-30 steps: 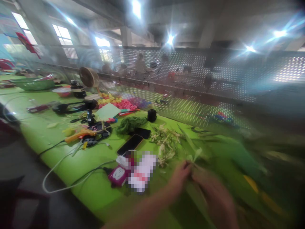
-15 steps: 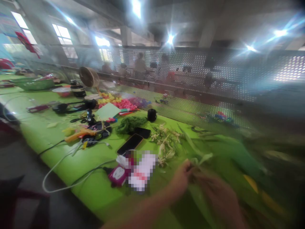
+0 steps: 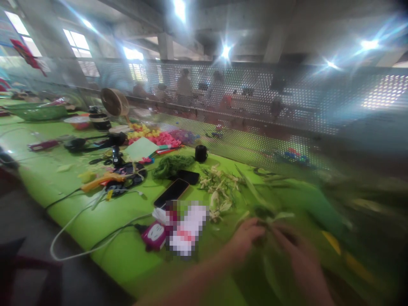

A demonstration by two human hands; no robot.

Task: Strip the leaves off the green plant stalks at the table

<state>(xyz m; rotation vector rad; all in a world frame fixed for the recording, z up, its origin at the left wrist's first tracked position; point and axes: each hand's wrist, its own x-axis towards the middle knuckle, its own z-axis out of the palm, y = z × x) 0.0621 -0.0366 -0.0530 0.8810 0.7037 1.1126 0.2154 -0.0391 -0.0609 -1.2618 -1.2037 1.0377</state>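
Whereas the left hand [image 3: 247,237] and the right hand [image 3: 291,244] were touching half a second ago, now a small gap parts them, lower right of the frame; both seem to pinch the green leaf [image 3: 270,270] between them, somewhat blurred; its shaping is apparently unfinished.

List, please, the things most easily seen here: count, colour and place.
Screen: one, grey, behind table.
Table: one, green, foreground.
Basin: one, green, far left.
Fan: one, tan, before screen.
Petal-like pieces: many, pink, yellow, before screen.
Mug: one, black, centre.
Stringy bundle: one, green, left of mug.
Phones: two, black, centre.
Corded tool: one, orange, left of phones.
Block: one, magenta, front centre.
Plant scraps: many, pale yellow, right of phones.
Leaf strips: count unclear, green, near hands.
Left hand, right hand: two, bare, lower right.
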